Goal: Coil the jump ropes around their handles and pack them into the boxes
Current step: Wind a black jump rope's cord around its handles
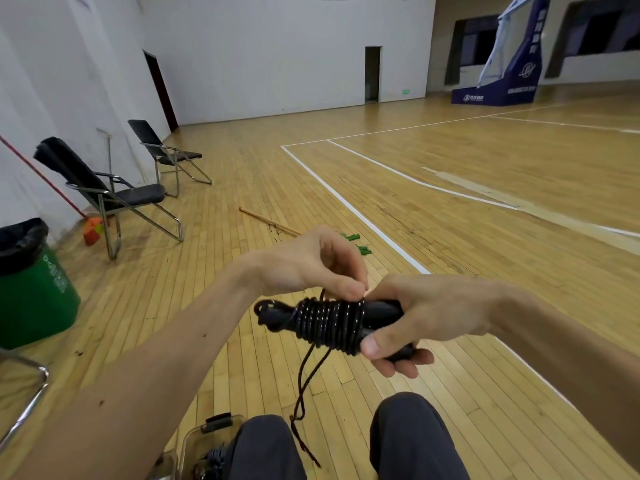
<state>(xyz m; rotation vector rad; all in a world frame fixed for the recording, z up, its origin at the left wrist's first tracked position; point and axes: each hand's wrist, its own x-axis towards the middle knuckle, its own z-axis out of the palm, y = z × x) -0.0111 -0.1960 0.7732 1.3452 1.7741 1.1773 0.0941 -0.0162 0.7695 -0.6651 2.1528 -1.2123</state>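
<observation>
Here, read from the left: a green bin (34,299) and folding chairs (138,197) stand by the wall, well apart from the work. Low in view, beside the seated person's left knee, a clear plastic box (188,441) on the wooden floor holds dark coiled rope. The left hand (311,265) pinches a strand of the black jump rope (329,323) between thumb and fingertips at the top of the coil, so its grip is closed on the cord. The coil sits in tight turns around the paired handles (382,308), held in the air above the knees. A loose tail (304,386) hangs from the coil's underside down between the legs, so winding is probably unfinished. The right hand (433,313) clasps the handles' free end, its grip firm and its thumb against the last turn. Judged by its drape, the cord is light, thin and limp, and likely to slacken off the coil if tension drops. The handles look rigid and are the sound place to hold. The bundle is best carried with turns and handles clamped together, the tail tucked under a turn before boxing.
</observation>
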